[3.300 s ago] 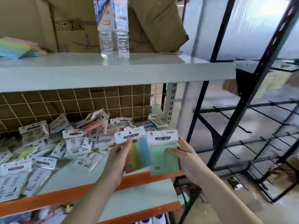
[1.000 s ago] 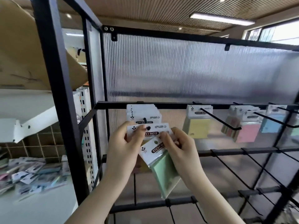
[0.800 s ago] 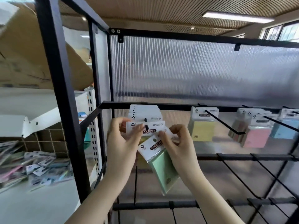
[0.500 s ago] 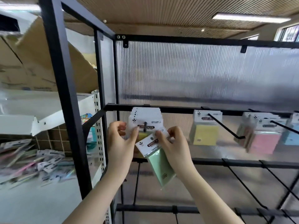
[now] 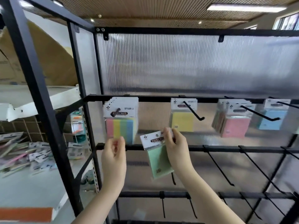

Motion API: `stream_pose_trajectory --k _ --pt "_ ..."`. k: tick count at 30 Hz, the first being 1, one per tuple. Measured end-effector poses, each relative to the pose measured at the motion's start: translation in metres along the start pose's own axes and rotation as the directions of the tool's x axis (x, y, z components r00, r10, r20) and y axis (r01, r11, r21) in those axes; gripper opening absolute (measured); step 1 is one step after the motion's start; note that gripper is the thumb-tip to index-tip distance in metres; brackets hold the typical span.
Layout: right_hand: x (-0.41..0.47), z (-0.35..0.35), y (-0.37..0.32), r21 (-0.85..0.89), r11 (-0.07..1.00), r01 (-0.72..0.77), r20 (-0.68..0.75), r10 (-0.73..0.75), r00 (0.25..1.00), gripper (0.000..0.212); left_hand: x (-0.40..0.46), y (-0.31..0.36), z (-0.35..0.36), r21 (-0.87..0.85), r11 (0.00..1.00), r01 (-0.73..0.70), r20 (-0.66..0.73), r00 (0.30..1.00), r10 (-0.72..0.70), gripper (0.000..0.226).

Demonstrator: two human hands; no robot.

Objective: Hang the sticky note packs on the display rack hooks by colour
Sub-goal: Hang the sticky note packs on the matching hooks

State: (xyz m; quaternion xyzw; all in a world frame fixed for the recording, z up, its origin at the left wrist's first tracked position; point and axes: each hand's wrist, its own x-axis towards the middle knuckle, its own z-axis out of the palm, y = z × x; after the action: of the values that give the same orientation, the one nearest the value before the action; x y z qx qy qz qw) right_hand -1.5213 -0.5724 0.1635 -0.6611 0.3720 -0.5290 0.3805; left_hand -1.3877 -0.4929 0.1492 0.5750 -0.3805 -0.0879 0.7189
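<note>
Multicolour packs [image 5: 121, 118], yellow [image 5: 182, 117], pink [image 5: 234, 125] and blue [image 5: 273, 117] already hang on the top rail's hooks, while the right hand [image 5: 176, 149] pinches the unhung green pack [image 5: 157, 157] below them, the left hand [image 5: 114, 156] loosely open and empty, and a pile of packs [image 5: 24, 151] waits far left.

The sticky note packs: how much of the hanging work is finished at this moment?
Done: multicolour packs, yellow, pink and blue hang on top-row hooks. In hand: the right hand pinches a green pack; the left hand holds nothing. Left: loose packs lie on the shelf.
</note>
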Motion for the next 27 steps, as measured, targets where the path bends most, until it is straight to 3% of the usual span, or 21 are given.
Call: stream_pose_trajectory --k 6,9,12,18,27 --pt "-0.021 -0.061 0.013 -0.035 0.999 0.041 -0.084 -0.044 0.996 0.043 -0.050 0.015 0.051 0.000 1.000 0.014 0.361 0.933 -0.013 0.051" --pt "-0.032 -0.095 0.016 -0.033 0.999 0.010 -0.117 -0.014 0.993 0.044 -0.075 0.027 0.082 -0.010 1.000 0.018 0.499 0.867 -0.010 0.041" --pt "-0.044 -0.131 0.019 -0.012 0.999 -0.047 -0.129 0.045 0.991 0.038 -0.100 0.045 0.111 -0.057 0.998 -0.027 0.523 0.851 0.053 0.016" --pt "-0.057 -0.204 0.024 -0.048 0.996 -0.076 -0.222 0.064 0.973 0.035 -0.142 0.072 0.167 -0.089 0.993 -0.083 0.544 0.831 0.118 0.039" --pt "-0.062 -0.298 0.032 -0.123 0.991 -0.052 -0.388 0.000 0.921 0.035 -0.172 0.080 0.253 -0.199 0.980 -0.032 0.689 0.706 0.163 0.028"
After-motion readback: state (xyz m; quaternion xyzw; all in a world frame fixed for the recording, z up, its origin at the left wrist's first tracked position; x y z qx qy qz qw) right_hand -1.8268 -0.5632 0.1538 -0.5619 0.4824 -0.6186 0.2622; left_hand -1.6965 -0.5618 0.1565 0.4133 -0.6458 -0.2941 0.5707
